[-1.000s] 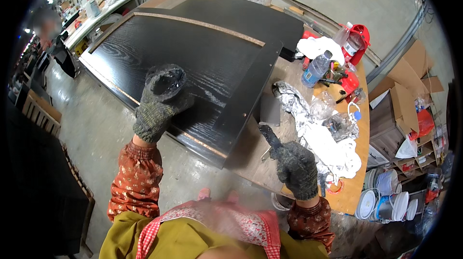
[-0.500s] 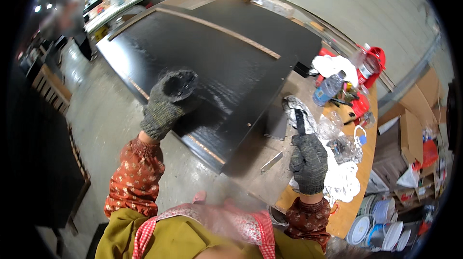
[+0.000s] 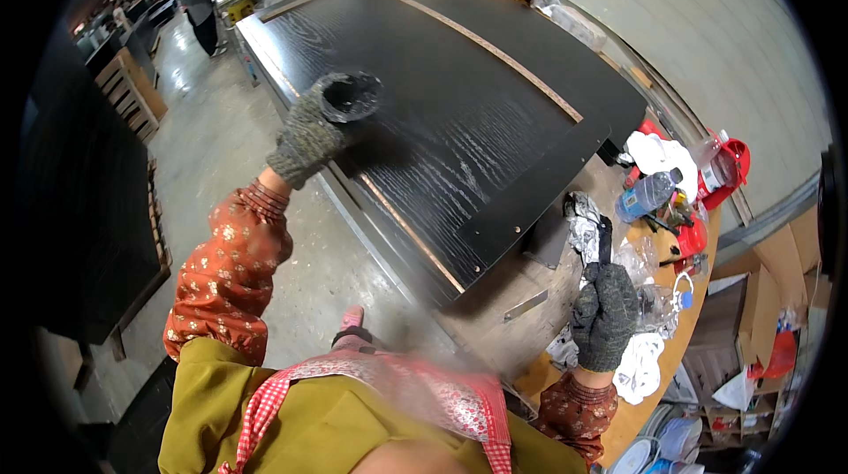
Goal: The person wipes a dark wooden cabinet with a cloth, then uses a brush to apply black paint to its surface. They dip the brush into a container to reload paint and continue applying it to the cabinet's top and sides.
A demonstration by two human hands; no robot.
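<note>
Cup (image 3: pixel 352 97) faces mouth-up in your gloved left hand (image 3: pixel 309 134), over the flat black panel's (image 3: pixel 424 90) edge, probably so nothing spills; your fingers, partly hidden, seem clamped around it. Your right hand's (image 3: pixel 607 310) fingers curl together on a dark narrow tool (image 3: pixel 605 242), its far end free, presumably for control.

Open black cup (image 3: pixel 352 98) — slim dark tool (image 3: pixel 605 241) apart

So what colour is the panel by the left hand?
The panel is black with wood grain, seen in the head view.
</note>
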